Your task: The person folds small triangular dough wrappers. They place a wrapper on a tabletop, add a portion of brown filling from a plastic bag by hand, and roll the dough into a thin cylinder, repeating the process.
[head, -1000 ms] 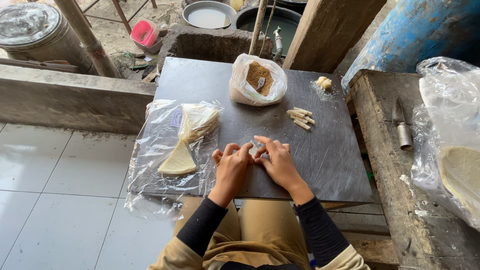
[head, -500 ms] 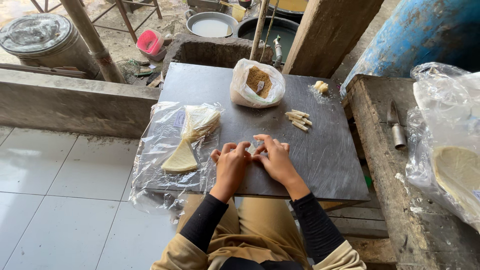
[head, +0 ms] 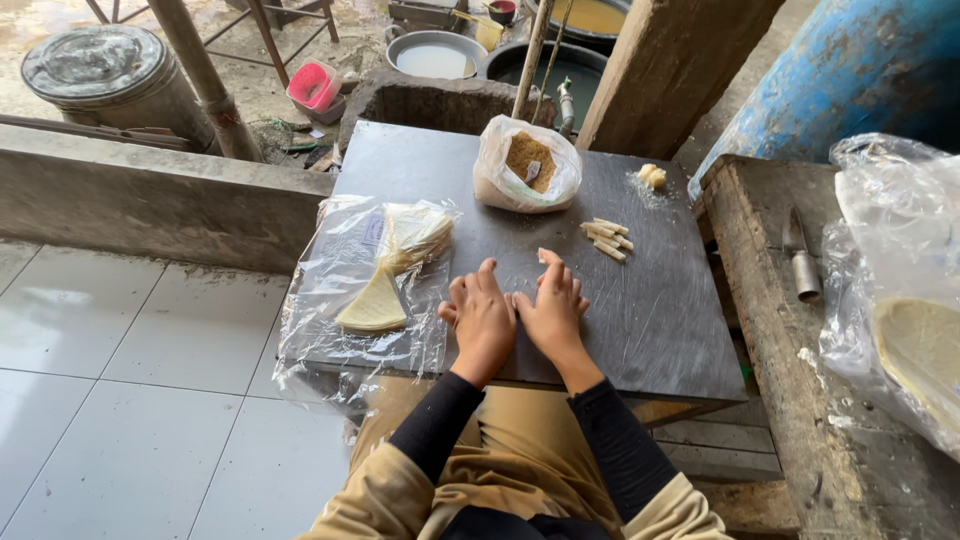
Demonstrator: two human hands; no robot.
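My left hand [head: 482, 318] and my right hand [head: 550, 310] lie flat side by side on a dark square board [head: 660, 310], fingers stretched forward. A pale roll end [head: 545, 256] peeks out at my right fingertips; the rest is hidden under the hands. Left of my left hand, triangular pale wrappers [head: 375, 305] and a fanned stack [head: 415, 235] rest on a clear plastic sheet. Beyond the hands stand an open plastic bag of brown filling [head: 527, 165], several finished pale rolls [head: 606, 238] and a small yellowish lump [head: 652, 176].
A knife [head: 800, 260] lies on the rough wooden bench to the right, beside a plastic bag of round wrappers [head: 900, 300]. A blue barrel [head: 850, 70], basins [head: 435, 55], a pink tub [head: 312, 88] and a metal drum [head: 110, 75] stand behind. White tile floor [head: 130, 380] lies to the left.
My fingers were bent, pinching at the wrapper; now both hands are flattened and pushed slightly forward over it. The camera has tilted a little.
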